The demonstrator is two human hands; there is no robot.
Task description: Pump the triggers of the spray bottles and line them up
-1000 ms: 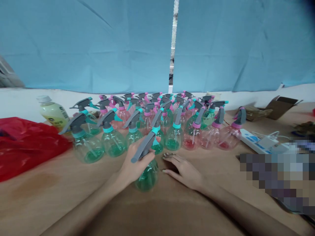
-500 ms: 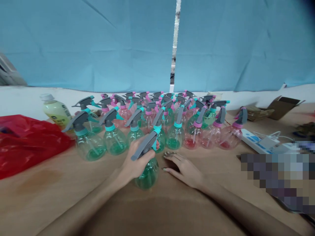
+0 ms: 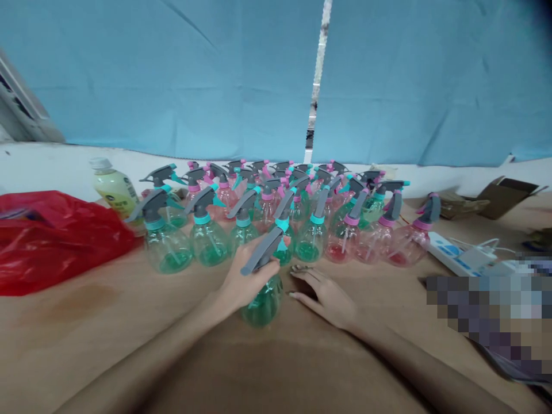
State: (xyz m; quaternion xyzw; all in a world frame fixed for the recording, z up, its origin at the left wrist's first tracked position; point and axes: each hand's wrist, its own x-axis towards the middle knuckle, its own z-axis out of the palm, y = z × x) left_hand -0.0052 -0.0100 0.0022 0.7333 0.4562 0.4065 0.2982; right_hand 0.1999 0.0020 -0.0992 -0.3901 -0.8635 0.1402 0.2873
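Note:
My left hand (image 3: 246, 275) is wrapped round the neck of a green spray bottle (image 3: 262, 305) with a grey and turquoise trigger head. Its fingers partly hide the neck and trigger, and the bottle stands or hovers just over the table; I cannot tell which. To its right, my right hand (image 3: 325, 296) rests on the wooden table, fingers loosely stretched and holding nothing. Just beyond both hands is a front row of spray bottles, among them a clear green one (image 3: 309, 244) and a pink one (image 3: 342, 244), each with a little liquid at the bottom.
Several more spray bottles crowd behind the front row. At left lie a red plastic bag (image 3: 60, 241) and a yellow drink bottle (image 3: 114, 190). A white power strip (image 3: 452, 253) with cables and an open cardboard box (image 3: 502, 198) are at right. A blue sheet (image 3: 194, 75) hangs behind.
The whole view has shifted slightly, so most things appear a little further right. My left hand still grips the same spray bottle, and my right hand stays on the table.

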